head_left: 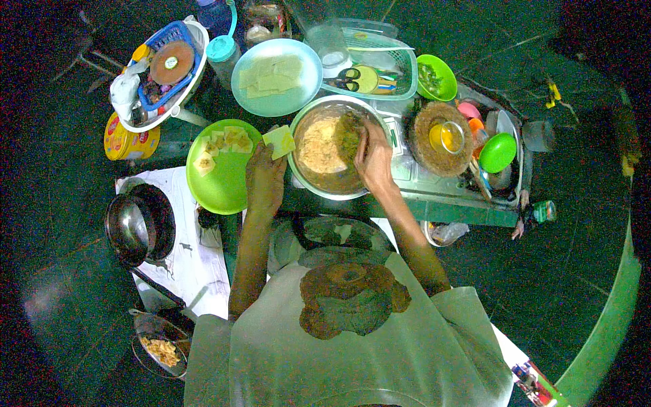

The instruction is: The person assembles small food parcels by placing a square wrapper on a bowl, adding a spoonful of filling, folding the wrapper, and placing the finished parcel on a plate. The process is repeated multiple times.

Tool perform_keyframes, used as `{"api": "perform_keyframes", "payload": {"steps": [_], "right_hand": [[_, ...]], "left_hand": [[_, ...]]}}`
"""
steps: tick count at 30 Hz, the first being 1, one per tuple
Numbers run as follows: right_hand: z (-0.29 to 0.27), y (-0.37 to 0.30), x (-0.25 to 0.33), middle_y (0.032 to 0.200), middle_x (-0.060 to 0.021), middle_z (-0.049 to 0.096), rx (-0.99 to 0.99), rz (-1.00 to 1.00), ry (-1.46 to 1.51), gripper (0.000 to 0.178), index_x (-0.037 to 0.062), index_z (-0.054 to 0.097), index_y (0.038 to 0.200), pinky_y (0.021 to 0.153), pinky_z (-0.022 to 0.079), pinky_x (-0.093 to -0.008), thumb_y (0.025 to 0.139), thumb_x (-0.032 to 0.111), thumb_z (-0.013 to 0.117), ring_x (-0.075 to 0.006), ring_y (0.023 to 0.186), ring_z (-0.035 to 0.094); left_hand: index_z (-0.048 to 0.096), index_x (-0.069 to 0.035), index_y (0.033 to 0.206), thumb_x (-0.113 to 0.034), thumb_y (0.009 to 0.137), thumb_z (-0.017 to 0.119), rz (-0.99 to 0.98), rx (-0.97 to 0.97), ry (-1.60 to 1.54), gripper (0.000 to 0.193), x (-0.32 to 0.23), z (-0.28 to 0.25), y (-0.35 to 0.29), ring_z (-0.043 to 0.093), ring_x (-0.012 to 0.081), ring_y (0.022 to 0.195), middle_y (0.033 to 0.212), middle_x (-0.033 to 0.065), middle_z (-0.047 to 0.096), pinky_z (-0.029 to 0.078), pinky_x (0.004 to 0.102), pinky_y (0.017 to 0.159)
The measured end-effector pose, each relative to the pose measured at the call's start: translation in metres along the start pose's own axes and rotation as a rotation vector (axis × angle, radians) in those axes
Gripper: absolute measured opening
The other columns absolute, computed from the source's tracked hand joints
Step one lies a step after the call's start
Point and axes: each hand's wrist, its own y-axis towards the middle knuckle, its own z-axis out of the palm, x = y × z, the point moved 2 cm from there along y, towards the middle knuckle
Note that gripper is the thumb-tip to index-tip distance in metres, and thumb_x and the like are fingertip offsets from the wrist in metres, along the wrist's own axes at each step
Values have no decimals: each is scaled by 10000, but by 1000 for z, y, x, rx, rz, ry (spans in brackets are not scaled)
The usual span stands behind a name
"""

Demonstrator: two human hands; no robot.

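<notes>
Between the fingers of my left hand (264, 178) is a pale yellow square wrapper (279, 141), held by its edge beside the metal bowl (317, 188). My right hand (375, 161) reaches over that bowl's right rim, its fingers pressed together at the crumbly yellowish filling (321, 146); whatever they pinch is hidden. Darker greenish mix (349, 134) lies next to those fingertips. On the left, a green plate (224, 180) bears several wrapper pieces (234, 140) along its upper part. Flat wrapper sheets (271, 73) lie on a light blue plate (243, 95) beyond.
Behind the bowl stands a basket (411, 78) with scissors (348, 79). Rightward are a green bowl (450, 83) and a glass bowl of yellow liquid (447, 138) on a round brown board (424, 159). A dark pan (129, 227) and a strainer of fried pieces (161, 351) are at left.
</notes>
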Motion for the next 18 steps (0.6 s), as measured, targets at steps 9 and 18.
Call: {"api": "perform_keyframes", "payload": {"steps": [9,18], "right_hand": [[-15,39,13,1064,-296,649,175,70,81,260,-39,622,1146,913,502,-520,927,26,499,-466,990,625],[12,-1,22,1054,-201,693,472,-208,282,279,-2,652,1089,883,544,-420,860,-102,526,-388,1009,672]], "left_hand": [[461,36,1392,-150,1022,479,-44,19,153,414,1,0,12,561,271,1221,1337,159,567,448,373,1053],[506,77,1348,-187,1027,489,-35,-163,198,416,30,-14,26,584,241,1171,1304,176,584,470,349,1011]]}}
